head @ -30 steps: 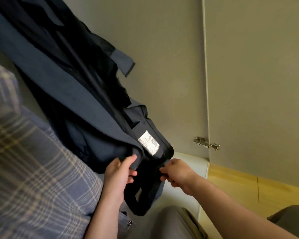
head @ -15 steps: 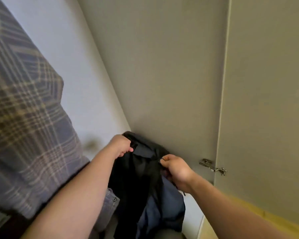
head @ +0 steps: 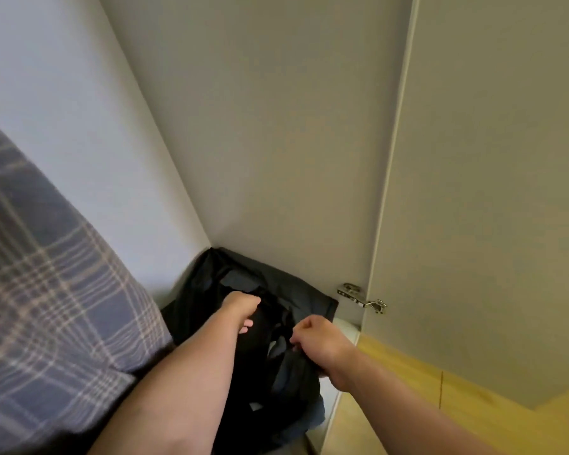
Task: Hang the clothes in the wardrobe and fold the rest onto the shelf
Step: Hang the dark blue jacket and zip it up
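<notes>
Holding dark navy jacket (head: pixel 296 293) with both hands, low inside the wardrobe. Bunched into the corner where pale back wall (head: pixel 63 110) meets beige side panel (head: pixel 276 142), touching the panel. Gripping the upper fold with left hand (head: pixel 240 307): fingers curled into the cloth, one fingertip showing below. Pinching a black edge nearer the middle with right hand (head: pixel 314 336): closed in a fist round the fabric, knuckles up. Hands near each other, not touching. Rest of jacket hanging down between the forearms, past the white wardrobe base (head: pixel 345 326). Can't tell how it's folded, too dark. Filling lower left, beside the left arm: blue plaid shirt (head: pixel 46 290). Just right of jacket: metal hinge (head: pixel 362 298), joining side panel to the open wardrobe door (head: pixel 490 192). Under the right forearm: yellow wood floor (head: pixel 408 405).
</notes>
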Motion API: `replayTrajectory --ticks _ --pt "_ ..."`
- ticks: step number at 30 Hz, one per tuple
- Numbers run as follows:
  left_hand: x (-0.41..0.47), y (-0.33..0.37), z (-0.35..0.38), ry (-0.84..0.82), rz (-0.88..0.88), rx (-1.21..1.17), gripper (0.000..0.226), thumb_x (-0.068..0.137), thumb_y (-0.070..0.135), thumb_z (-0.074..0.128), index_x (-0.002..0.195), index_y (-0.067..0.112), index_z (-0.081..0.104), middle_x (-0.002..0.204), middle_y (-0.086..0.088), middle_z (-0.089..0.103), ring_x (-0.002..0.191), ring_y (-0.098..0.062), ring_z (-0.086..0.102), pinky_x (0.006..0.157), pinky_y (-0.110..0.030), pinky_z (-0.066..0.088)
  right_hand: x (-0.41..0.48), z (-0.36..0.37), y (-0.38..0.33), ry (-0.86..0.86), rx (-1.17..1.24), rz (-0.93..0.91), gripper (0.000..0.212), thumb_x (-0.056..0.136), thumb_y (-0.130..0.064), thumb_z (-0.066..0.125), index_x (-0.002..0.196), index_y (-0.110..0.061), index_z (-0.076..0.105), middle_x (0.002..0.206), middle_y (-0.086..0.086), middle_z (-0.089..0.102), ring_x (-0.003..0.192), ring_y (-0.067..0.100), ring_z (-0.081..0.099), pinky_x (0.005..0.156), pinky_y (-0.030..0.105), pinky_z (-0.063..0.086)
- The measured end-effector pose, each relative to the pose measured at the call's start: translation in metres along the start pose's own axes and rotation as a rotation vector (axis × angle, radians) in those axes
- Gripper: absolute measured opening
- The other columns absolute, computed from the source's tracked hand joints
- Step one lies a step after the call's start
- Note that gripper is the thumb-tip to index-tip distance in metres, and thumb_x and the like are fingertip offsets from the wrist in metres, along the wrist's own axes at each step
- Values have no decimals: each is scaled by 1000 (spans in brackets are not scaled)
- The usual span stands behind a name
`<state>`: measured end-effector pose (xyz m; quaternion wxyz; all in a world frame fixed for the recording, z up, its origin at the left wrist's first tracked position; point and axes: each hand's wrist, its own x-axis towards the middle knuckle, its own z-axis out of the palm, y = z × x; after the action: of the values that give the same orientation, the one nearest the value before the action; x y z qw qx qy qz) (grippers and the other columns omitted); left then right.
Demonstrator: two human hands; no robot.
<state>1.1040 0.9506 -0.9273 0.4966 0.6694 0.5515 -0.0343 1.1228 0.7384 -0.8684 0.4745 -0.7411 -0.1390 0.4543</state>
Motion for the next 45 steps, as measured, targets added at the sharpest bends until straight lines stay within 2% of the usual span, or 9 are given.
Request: replayTrajectory --ticks 4,10,20,25,29,32,36,39,45 --pt "41 -7 -31 213 17 157 23 90 17 60 102 -2 66 82 -16 68 75 -30 69 68 -37 61 41 -13 17 67 -99 78 19 91 -7 49 74 -15 53 76 12 61 54 19 54 45 22 41" --pt "88 -40 -77 346 8 465 31 90 22 59 115 3 63 114 -17 66 97 -35 63 73 -37 54 128 -17 42 164 -140 203 5 92 -11 51 92 -14 55 92 10 56 74 24 53 63 31 49" --pt "149 -63 -104 410 -99 199 67 90 52 64 130 -1 54 127 -21 62 117 -41 58 96 -42 46 216 -1 102 246 247 461 86 54 -17 88 128 0 48 117 18 63 103 34 65 88 40 56" --pt "202 -86 -113 287 -82 133 70 76 60 73 126 13 61 118 -10 69 106 -35 65 97 -45 52 209 -3 84 247 398 480 36 81 -3 78 111 1 58 97 13 68 79 25 65 61 29 48" --pt "197 -83 -113 193 -68 47 45 83 21 76 125 10 62 119 -12 69 104 -33 65 99 -43 51 216 -4 74 222 268 400 8 94 -10 66 95 -13 59 96 8 65 81 22 61 65 28 43" --pt "170 -69 -110 135 -42 -53 50 76 12 69 126 12 62 115 -15 67 100 -34 64 90 -39 51 223 3 73 202 82 360 8 91 -22 63 83 -24 62 114 10 68 109 28 63 94 37 51" --pt "125 -51 -108 -86 -151 -390 38 46 8 55 83 7 62 83 -20 60 72 -33 60 69 -39 50 222 9 75 174 160 345 13 93 -14 59 96 -10 70 100 11 67 84 22 62 73 29 51" --pt "96 -46 -116 -128 -182 -462 23 61 7 47 75 2 65 79 -19 64 72 -34 61 70 -37 51 212 6 76 223 168 369 30 100 -19 50 118 1 64 101 11 61 88 24 56 79 33 47" --pt "82 -53 -140 -57 -268 -585 60 99 51 42 84 -3 66 75 -23 69 65 -32 66 65 -37 52 184 5 41 310 198 259 13 89 -23 74 90 -12 68 91 4 68 84 20 65 78 30 50"
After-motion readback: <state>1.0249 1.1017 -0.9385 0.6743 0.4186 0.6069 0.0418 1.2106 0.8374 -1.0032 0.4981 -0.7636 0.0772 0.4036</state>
